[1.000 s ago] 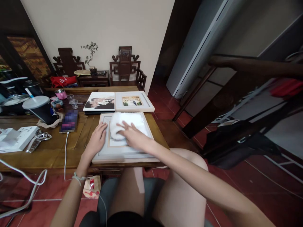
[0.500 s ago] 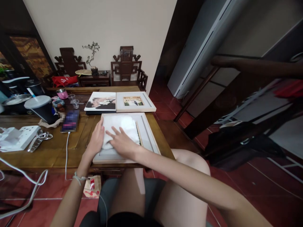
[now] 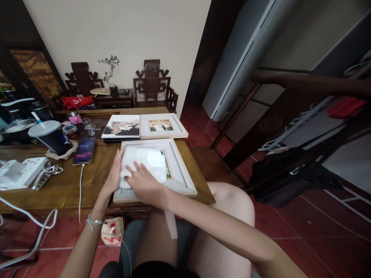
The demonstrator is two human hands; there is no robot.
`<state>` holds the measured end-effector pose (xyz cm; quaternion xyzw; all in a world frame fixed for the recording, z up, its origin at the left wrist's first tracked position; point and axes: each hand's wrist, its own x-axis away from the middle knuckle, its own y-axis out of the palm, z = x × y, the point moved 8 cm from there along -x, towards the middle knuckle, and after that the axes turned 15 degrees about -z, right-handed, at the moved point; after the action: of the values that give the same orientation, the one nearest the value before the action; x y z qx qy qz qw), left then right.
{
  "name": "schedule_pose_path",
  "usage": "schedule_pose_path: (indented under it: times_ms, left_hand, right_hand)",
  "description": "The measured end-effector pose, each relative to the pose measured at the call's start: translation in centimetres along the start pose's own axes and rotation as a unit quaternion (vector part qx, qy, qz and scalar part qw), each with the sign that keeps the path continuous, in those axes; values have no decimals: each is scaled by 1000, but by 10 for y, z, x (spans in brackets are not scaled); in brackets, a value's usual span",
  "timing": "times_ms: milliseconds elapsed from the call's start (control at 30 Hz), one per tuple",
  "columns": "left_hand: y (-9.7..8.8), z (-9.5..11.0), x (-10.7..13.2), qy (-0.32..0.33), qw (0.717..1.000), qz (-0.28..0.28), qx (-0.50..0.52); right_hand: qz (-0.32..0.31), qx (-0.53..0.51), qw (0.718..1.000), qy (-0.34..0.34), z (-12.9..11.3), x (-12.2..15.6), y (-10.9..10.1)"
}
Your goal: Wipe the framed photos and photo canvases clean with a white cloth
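White fluffy cloth over near picture frame, beneath your right hand.
Frame: long axis left–right. Right hand: fingers spread flat on cloth. Left hand: nearly straight-fingered, against left rim. Far: framed photograph, photo panel. Left: phone.

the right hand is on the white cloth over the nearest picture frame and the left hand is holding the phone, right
The left hand isn't holding the phone; the head view shows that hand against the left edge of the nearest picture frame. The right hand is indeed on the white cloth.
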<state>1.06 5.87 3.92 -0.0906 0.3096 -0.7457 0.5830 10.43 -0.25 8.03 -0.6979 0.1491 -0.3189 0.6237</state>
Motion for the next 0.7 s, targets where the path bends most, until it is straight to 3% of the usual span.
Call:
schedule_pose_path:
  times_ms: [133,267,400,567,700]
  left_hand:
    - [0,8,-2,-13,999,11,-39]
    - [1,12,-5,-7,993,13,-113]
    - [3,7,-6,-1,989,10,-148]
    - [8,-5,-10,4,987,-25,-161]
    - [13,-3,-12,32,976,-54,-207]
  right_hand:
    - [-44,-12,997,-64,-21,42,7]
    - [-100,-41,994,-35,-10,71,6]
    - [-84,-35,995,-50,-11,67,7]
    - [-34,-24,998,-53,-21,55,24]
    - [-51,-58,997,-16,-11,81,22]
